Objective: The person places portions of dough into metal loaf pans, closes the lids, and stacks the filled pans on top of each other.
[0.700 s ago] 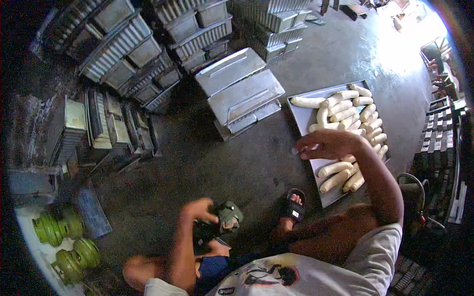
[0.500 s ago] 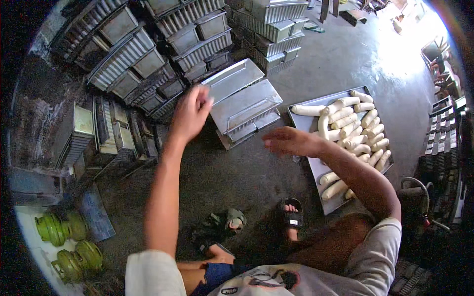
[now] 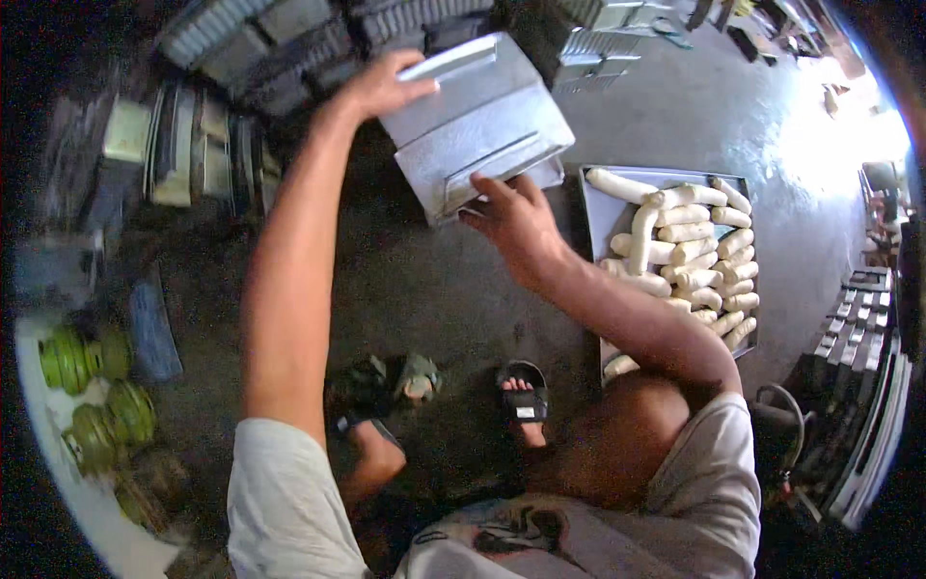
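Note:
A pair of flat silver metal pan lids [image 3: 473, 121] with raised ridges lies in front of me, over what looks like a loaf pan whose edge [image 3: 551, 175] peeks out at the right. My left hand [image 3: 379, 89] grips the lids' far left edge, thumb on top and fingers out of sight. At the near edge, my right hand [image 3: 521, 224] is closed on the lid's rim beside its ridge. Right of that hand, a grey tray [image 3: 603, 217] carries several pale dough rolls [image 3: 687, 232], some hidden by my right forearm.
Stacks of metal loaf pans [image 3: 289, 43] stand at the far left, with more pans [image 3: 178, 159] nearer. Further stacked pans [image 3: 593, 48] are behind the lids. Green gas cylinders [image 3: 68, 359] sit at the near left. Dark metal racks [image 3: 834, 352] line the right.
Both hands, apart from the lids half a second ago, now grip them. My right hand moved left onto the near edge. The whole view has also shifted.

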`<state>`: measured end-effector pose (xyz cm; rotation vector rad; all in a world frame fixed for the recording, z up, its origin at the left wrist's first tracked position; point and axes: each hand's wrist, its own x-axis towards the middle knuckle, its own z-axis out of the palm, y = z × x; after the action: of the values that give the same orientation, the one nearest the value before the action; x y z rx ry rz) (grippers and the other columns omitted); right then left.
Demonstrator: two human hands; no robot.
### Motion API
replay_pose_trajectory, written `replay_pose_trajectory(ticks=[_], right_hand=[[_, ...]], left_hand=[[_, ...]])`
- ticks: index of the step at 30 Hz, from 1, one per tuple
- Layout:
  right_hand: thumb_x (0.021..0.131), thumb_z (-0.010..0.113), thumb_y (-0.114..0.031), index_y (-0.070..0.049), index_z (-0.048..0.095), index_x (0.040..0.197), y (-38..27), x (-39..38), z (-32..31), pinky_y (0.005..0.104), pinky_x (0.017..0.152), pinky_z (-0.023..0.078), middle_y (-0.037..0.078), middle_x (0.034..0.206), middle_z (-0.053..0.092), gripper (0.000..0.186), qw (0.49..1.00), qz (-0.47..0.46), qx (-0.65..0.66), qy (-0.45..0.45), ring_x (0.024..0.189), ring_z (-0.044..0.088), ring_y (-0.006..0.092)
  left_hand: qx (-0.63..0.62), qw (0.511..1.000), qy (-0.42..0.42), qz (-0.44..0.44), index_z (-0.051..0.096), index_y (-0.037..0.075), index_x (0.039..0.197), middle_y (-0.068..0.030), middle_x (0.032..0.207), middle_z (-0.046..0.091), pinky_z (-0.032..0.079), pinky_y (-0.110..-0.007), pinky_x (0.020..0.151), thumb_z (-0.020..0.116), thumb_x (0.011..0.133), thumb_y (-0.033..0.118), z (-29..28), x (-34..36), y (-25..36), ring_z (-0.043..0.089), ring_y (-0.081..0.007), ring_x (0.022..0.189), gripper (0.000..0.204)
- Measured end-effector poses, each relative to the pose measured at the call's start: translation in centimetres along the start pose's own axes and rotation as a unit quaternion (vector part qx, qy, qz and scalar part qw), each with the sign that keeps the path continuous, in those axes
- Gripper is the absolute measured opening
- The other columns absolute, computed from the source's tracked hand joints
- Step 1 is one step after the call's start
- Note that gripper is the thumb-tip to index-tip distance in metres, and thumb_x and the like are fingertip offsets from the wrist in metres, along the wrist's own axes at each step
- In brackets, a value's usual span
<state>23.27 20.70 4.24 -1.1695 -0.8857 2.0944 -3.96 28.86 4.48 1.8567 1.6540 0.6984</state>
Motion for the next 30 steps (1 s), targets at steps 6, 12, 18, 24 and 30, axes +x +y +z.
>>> replay_pose_trajectory(ticks=[6,12,18,24,30], right_hand=[[0.088,0.071,-0.015,0.001,0.043,0.118,-0.1,-5.2,-3.8,0.0386,0.093,0.049,0.015,0.112,0.062,0.043,0.95,-0.108,-0.185,-0.226,0.107,0.059,0.0232],[0.07,0.085,-0.032,0.001,0.048,0.111,3.8,-8.1,-9.3,0.0439,0.075,0.054,0.024,0.092,0.066,0.064,0.831,-0.153,-0.501,-0.186,0.088,0.068,0.0385],[0.064,0.086,-0.028,0.0,0.041,0.106,12.8,-5.9,-15.2,0.0514,0.07,0.054,0.025,0.087,0.067,0.067,0.772,-0.131,-0.622,-0.035,0.083,0.066,0.0445],[0.077,0.07,-0.011,0.003,0.054,0.105,11.2,-4.4,-18.2,0.0389,0.07,0.052,0.016,0.089,0.067,0.035,0.867,-0.14,-0.456,-0.147,0.08,0.064,0.023],[0.072,0.082,-0.023,-0.001,0.045,0.133,12.8,-3.1,-22.6,0.0408,0.098,0.043,0.016,0.122,0.057,0.074,0.898,-0.077,-0.43,-0.054,0.113,0.053,0.0293]], left_hand=[[0.014,0.944,0.258,-0.207,0.054,0.002,0.103,-0.0114,0.092,0.067,0.052,-0.035,0.075,0.073,0.079,0.012,2.2,-21.7,14.0,0.066,-0.0204,0.083,0.033],[-0.062,0.905,0.218,-0.361,0.052,0.003,0.104,-0.0123,0.089,0.066,0.054,-0.037,0.073,0.074,0.076,0.012,14.7,-30.4,15.9,0.066,-0.0217,0.081,0.038],[0.006,0.894,0.091,-0.439,0.053,-0.004,0.109,-0.0257,0.099,0.067,0.055,-0.044,0.079,0.072,0.073,0.019,24.7,-26.8,11.7,0.068,-0.0378,0.091,0.047],[-0.219,0.876,0.097,-0.418,0.061,-0.005,0.099,-0.0168,0.094,0.068,0.052,-0.038,0.07,0.065,0.084,0.016,26.4,-29.5,3.9,0.067,-0.0286,0.083,0.027],[-0.557,0.738,0.057,-0.377,0.063,0.004,0.107,-0.0051,0.104,0.065,0.055,-0.031,0.073,0.065,0.093,0.024,26.9,-31.4,2.9,0.063,-0.0143,0.091,0.024]])
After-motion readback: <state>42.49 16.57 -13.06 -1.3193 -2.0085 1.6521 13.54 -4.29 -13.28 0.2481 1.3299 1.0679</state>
